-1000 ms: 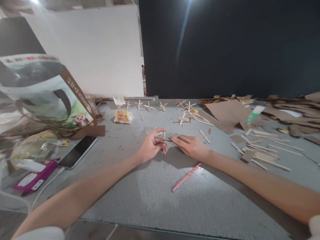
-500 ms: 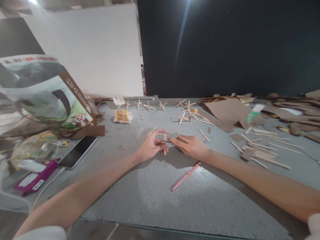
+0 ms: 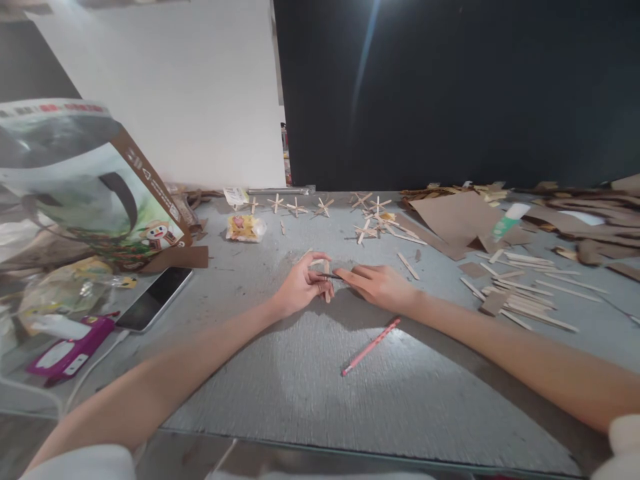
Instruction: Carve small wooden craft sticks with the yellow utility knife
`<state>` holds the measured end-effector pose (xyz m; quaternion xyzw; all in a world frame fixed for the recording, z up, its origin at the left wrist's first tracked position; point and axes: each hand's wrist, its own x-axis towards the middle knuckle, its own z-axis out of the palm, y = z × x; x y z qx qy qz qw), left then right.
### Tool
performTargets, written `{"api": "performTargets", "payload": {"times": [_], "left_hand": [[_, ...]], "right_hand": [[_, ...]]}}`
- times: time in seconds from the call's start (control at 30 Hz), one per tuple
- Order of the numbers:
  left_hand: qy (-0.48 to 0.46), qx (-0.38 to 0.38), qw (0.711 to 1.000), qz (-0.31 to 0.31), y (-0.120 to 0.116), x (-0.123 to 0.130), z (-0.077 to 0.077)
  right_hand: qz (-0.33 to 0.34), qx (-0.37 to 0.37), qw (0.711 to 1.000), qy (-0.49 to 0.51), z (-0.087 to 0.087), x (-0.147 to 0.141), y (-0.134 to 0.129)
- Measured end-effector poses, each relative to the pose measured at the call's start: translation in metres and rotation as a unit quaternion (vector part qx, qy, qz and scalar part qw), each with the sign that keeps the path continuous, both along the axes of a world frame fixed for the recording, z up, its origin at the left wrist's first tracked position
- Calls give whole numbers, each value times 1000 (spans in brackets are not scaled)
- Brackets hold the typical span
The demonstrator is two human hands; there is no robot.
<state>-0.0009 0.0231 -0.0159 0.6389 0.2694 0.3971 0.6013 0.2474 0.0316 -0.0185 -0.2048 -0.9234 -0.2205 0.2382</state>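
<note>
My left hand (image 3: 299, 287) is closed around a small wooden craft stick (image 3: 327, 267) held upright just above the table. My right hand (image 3: 384, 287) pinches a thin dark tool (image 3: 331, 276) whose tip lies across the stick; its exact kind is too small to make out. Between my forearms a pink pencil (image 3: 371, 347) rests on the table. Past my left fingertips another light stick (image 3: 304, 255) is partly hidden. A single loose stick (image 3: 409, 265) lies beyond my right hand.
Star-shaped stick pieces (image 3: 367, 230) lie at the back. To the right are loose sticks (image 3: 530, 303), cardboard (image 3: 453, 223) and a glue stick (image 3: 510, 221). On the left are a phone (image 3: 156, 299), a purple device (image 3: 73, 347), a printed bag (image 3: 90, 180) and a yellow packet (image 3: 245, 228).
The dark tool now reaches farther left across the stick. Both hands stay close together in nearly the same place; the whole view has shifted slightly.
</note>
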Motion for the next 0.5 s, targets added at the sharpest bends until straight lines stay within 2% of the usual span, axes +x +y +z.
{"api": "performTargets", "payload": {"times": [0.2,0.33,0.43,0.5], "left_hand": [[21,13,999,25,-2,0,0],[34,11,999,32,-3,1,1],[49,12,998,37,-4,1,2],[57,10,998,34,-5,2,3]], "right_hand": [[-29,-104,994,10,2,-2,-2],[-35,-198,979,34,7,-3,-5],[-42,-313,946,78,19,-5,-7],[-28,-437,895,85,29,-6,-8]]}}
